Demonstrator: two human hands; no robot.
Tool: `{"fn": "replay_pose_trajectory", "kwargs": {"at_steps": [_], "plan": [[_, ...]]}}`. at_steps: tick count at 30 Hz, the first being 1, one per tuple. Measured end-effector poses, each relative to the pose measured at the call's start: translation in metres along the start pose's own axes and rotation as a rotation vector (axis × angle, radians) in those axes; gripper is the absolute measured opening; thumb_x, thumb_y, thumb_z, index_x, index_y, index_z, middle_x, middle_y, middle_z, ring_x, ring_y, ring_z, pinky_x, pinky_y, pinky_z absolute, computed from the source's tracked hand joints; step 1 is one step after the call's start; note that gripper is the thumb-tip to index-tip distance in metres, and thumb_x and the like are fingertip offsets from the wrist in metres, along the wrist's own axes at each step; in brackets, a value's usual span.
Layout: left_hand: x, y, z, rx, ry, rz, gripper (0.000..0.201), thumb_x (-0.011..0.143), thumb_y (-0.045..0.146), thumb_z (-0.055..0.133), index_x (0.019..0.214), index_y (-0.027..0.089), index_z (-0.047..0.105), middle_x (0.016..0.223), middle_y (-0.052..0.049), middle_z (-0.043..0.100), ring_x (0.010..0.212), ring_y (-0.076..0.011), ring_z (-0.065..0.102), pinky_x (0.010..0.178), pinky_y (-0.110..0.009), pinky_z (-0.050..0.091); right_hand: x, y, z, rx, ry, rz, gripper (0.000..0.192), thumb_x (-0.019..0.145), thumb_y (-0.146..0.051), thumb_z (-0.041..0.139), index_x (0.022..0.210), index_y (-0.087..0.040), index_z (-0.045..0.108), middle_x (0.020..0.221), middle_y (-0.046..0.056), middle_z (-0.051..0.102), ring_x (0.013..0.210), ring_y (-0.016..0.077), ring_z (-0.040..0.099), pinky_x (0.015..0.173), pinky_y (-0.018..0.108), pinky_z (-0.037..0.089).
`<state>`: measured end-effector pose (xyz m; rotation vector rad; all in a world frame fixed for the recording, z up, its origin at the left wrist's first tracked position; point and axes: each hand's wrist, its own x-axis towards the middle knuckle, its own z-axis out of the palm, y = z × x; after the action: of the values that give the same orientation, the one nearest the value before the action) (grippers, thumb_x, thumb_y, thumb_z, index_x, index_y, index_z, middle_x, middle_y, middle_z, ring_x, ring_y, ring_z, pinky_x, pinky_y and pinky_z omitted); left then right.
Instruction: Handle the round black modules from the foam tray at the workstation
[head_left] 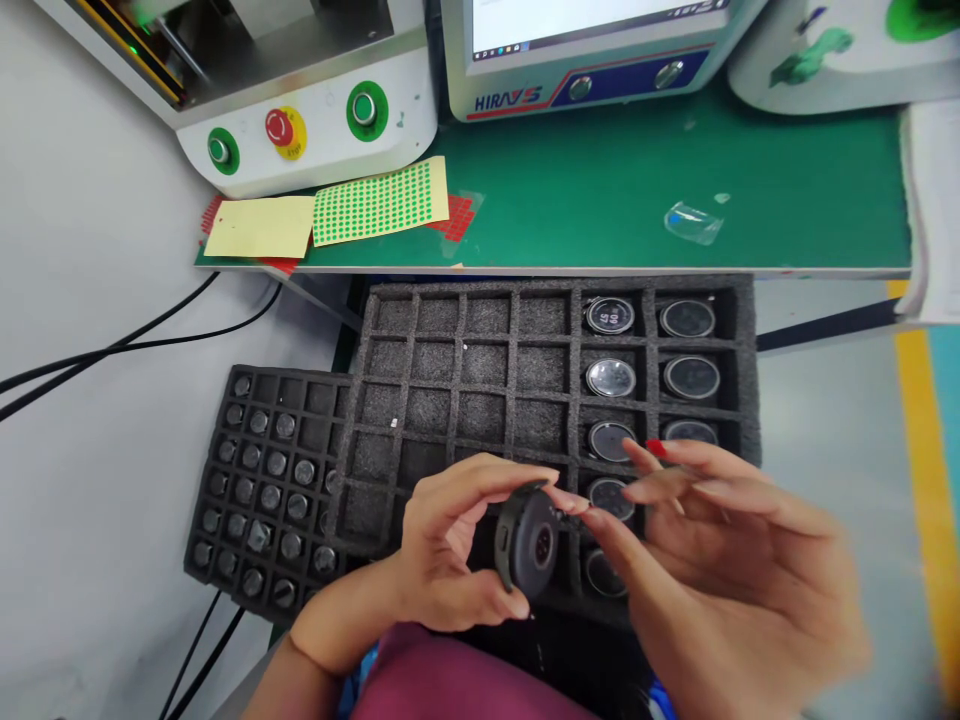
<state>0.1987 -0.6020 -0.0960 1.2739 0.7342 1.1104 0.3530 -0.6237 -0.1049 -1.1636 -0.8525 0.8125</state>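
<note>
Left hand (pixel 450 545) pinched round watch body (pixel 527 543) above foam tray (pixel 465 400). Right hand (pixel 720 560) blurred, fingers spread, fingertip touching body; grip unclear.

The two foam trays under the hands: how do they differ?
The big foam tray has wide square pockets, most of them bare, with round watch bodies only in its two right columns. The small foam tray has many narrow pockets, nearly all filled with little round parts. The big tray overlaps the small one's right edge. Both are dark grey grids. The left hand holds a watch body; the right hand touches it.
</note>
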Motion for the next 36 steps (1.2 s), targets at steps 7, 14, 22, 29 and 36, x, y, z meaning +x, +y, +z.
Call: {"fn": "replay_pose_trajectory", "kwargs": {"at_steps": [7, 14, 22, 29, 36], "plan": [[0.002, -0.003, 0.0, -0.009, -0.013, -0.007, 0.063, 0.076, 0.056, 0.076, 0.128, 0.022, 0.066, 0.104, -0.009, 0.075, 0.098, -0.0225, 0.071, 0.087, -0.031, 0.057, 0.0, -0.004, -0.002, 0.059, -0.052, 0.108, 0.046, 0.07, 0.003, 0.076, 0.103, -0.024, 0.06, 0.107, -0.002, 0.065, 0.069, 0.0097, 0.071, 0.085, 0.028, 0.061], [-0.001, -0.008, -0.001, -0.013, -0.014, 0.007, 0.066, 0.075, 0.048, 0.08, 0.133, 0.023, 0.063, 0.122, -0.012, 0.07, 0.112, -0.0261, 0.069, 0.099, -0.039, 0.056, 0.0, -0.013, -0.003, 0.072, -0.03, 0.189, 0.038, 0.07, -0.001, 0.078, 0.095, -0.024, 0.061, 0.101, -0.001, 0.066, 0.069, 0.0092, 0.068, 0.08, 0.025, 0.059], [0.005, -0.009, -0.005, 0.123, -0.083, 0.103, 0.079, 0.064, 0.029, 0.09, 0.137, 0.025, 0.058, 0.117, -0.011, 0.074, 0.093, -0.0223, 0.076, 0.082, -0.029, 0.064, 0.006, -0.023, -0.008, 0.313, -0.187, 0.552, 0.032, 0.071, -0.012, 0.083, 0.093, -0.028, 0.065, 0.1, -0.002, 0.065, 0.061, 0.0063, 0.063, 0.061, 0.019, 0.059], [0.012, -0.004, -0.01, 0.277, -0.143, 0.179, 0.075, 0.067, 0.023, 0.088, 0.137, 0.021, 0.059, 0.121, -0.014, 0.073, 0.108, -0.0247, 0.072, 0.092, -0.03, 0.061, 0.01, -0.02, -0.011, 0.409, -0.304, 0.673, 0.042, 0.072, -0.017, 0.085, 0.104, -0.033, 0.065, 0.1, -0.001, 0.065, 0.062, 0.0075, 0.062, 0.055, 0.018, 0.059], [0.015, -0.002, -0.009, 0.285, -0.181, 0.205, 0.076, 0.068, 0.029, 0.087, 0.138, 0.019, 0.058, 0.121, -0.014, 0.072, 0.109, -0.025, 0.072, 0.094, -0.03, 0.06, 0.011, -0.025, -0.011, 0.347, -0.317, 0.717, 0.041, 0.074, -0.021, 0.084, 0.107, -0.037, 0.063, 0.108, 0.001, 0.061, 0.062, 0.0105, 0.061, 0.056, 0.026, 0.061]]}}
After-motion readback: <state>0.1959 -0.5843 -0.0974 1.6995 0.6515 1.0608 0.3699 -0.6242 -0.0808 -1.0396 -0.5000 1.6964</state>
